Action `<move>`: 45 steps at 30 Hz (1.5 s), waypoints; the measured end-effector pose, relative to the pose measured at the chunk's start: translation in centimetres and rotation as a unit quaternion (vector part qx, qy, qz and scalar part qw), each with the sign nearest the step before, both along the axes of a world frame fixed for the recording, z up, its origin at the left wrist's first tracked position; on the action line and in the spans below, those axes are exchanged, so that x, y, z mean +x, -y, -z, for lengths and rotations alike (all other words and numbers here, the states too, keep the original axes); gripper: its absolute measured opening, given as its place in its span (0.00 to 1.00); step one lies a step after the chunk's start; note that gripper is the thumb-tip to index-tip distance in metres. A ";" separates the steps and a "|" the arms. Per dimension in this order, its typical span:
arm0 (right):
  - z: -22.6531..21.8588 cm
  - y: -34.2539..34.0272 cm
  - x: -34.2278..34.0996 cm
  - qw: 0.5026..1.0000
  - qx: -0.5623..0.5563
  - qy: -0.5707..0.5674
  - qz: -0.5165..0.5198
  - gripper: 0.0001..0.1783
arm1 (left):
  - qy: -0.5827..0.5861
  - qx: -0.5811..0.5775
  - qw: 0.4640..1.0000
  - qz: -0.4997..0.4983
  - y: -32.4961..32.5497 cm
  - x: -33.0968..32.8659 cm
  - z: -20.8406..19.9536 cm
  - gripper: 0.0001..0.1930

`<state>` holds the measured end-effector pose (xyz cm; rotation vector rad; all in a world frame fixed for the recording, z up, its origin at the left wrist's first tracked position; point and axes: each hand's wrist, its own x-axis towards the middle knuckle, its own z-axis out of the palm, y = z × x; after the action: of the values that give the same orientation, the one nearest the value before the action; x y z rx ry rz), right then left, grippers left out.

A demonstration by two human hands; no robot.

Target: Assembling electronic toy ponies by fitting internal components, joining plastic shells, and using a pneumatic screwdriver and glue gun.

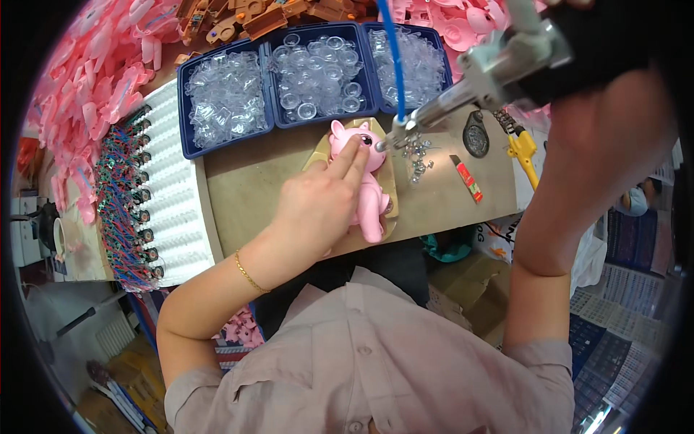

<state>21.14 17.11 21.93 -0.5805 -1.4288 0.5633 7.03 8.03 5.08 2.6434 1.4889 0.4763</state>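
Note:
A pink toy animal (371,195) with small ears and a dark eye lies in a tan holder (391,210) on the table. My left hand (318,202) steadies it, with two fingers stretched across its head beside the eye. My right hand (627,105) is closed round the dark body of a power screwdriver (463,90); most of its fingers are hidden. From there the metal nose slants down to the left, its tip at the toy's head, and a blue hose (395,54) runs up from it. Small loose screws (417,160) lie right of the toy.
Three blue boxes (269,87) of clear plastic parts line the back. Pink parts (87,101) and brown parts (253,18) are heaped beyond. Wired components (134,210) fill a white ridged tray (181,217) at left. A red cutter (468,179), black oval object (475,135) and yellow-handled tool (524,155) lie right.

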 end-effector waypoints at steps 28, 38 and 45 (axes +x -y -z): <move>-1.4 5.4 1.3 0.999 -0.021 0.032 -0.030 0.13 | 0.039 0.020 0.999 -0.024 0.4 0.0 1.1 0.24; 2.5 8.0 1.1 0.990 -0.094 0.061 -0.084 0.12 | 0.023 0.010 1.000 -0.002 0.1 -0.4 1.1 0.28; 2.3 5.8 1.0 0.962 -0.136 0.004 -0.236 0.10 | -0.004 0.078 0.997 -0.010 0.7 -0.5 3.3 0.33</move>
<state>22.14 11.34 19.61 -0.4540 -1.5138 1.1506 6.49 7.35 1.78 2.7523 1.5433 0.6076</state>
